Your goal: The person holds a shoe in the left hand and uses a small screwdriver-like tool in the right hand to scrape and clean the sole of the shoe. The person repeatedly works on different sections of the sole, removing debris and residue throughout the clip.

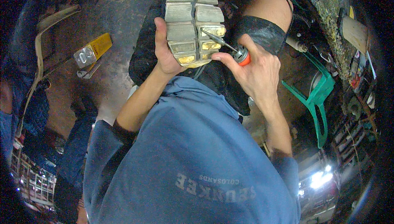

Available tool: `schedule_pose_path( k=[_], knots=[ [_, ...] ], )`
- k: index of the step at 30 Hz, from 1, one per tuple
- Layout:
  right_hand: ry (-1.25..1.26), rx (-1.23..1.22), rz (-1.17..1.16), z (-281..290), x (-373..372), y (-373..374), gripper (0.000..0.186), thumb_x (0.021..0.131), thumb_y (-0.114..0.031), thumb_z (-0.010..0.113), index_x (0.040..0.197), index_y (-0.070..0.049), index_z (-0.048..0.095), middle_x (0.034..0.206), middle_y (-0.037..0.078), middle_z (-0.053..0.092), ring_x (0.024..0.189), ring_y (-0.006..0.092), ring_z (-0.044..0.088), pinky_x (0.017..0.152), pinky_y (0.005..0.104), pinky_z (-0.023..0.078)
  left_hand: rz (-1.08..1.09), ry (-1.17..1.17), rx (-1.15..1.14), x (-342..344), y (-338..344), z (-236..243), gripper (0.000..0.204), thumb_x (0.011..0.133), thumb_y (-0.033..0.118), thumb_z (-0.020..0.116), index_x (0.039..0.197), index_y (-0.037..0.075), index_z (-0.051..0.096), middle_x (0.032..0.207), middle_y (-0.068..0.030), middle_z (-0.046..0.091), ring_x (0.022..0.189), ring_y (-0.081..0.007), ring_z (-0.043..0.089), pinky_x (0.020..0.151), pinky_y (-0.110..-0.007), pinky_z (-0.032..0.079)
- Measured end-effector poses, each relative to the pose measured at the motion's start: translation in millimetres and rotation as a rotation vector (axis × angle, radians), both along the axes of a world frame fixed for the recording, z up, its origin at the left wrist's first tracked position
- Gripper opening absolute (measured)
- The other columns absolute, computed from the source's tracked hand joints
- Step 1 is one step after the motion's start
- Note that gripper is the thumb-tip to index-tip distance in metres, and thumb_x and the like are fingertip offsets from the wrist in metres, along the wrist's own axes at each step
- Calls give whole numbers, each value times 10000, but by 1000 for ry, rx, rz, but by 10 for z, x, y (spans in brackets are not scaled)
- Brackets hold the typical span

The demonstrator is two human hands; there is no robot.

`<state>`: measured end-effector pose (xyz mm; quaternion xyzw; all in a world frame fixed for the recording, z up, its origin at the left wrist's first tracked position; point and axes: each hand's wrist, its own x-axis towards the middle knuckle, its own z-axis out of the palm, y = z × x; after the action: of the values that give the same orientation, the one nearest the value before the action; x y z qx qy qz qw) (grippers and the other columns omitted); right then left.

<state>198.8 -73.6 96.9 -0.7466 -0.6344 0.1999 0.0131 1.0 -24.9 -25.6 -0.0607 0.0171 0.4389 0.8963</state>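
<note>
Upright in front of me stands a long piece like a shoe sole [180, 14], with two columns of grey ribbed blocks split by a dark groove. Its nearest blocks show yellowish patches. My left hand [167, 55] supports it at the left edge, thumb up along the side, the other fingers hidden behind it. In my right hand [260, 66] is a pointed metal tool [223, 43] with an orange and dark handle. Its slim tip lies over a yellowish block in the right column. The right thumb reaches to the sole's lower right edge.
On the floor at left lie a yellow box [98, 45] with a clear end and a small metal piece [87, 73]. A green plastic frame [318, 90] is at right, below a rough-edged slab [328, 22]. Another person's dark trouser leg [76, 142] shows at left.
</note>
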Motion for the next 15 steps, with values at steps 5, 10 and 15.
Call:
schedule_pose_path(
  k=[5, 10, 15],
  knots=[
    [18, 4, -32, 6, -19, 6, 638, 845, -696, 862, 998, -95, 712, 746, 181, 752, 693, 404, 760, 611, 494, 567, 11, -7, 8, 27, 13, 32, 1044, 1060, 853, 338, 1678, 13, 401, 1617, -223, 561, 1426, -375, 627, 1177, -534, 535],
    [98, 11, -121, 40, 14, 29, 648, 837, -685, 877, 993, -78, 713, 722, 200, 729, 720, 424, 761, 641, 495, 567, -74, 367, 42, 37, 1, 96, 1035, 1062, 846, 348, 1670, 11, 406, 1595, -223, 583, 1408, -381, 642, 1167, -537, 542],
    [122, -23, -305, 91, 158, 54, 632, 878, -671, 860, 1018, -73, 716, 671, 167, 688, 631, 341, 721, 614, 446, 556, -49, 379, 7, 117, 11, 43, 1009, 1071, 828, 354, 1655, 7, 413, 1541, -225, 625, 1342, -392, 685, 1127, -543, 568]
  ],
)
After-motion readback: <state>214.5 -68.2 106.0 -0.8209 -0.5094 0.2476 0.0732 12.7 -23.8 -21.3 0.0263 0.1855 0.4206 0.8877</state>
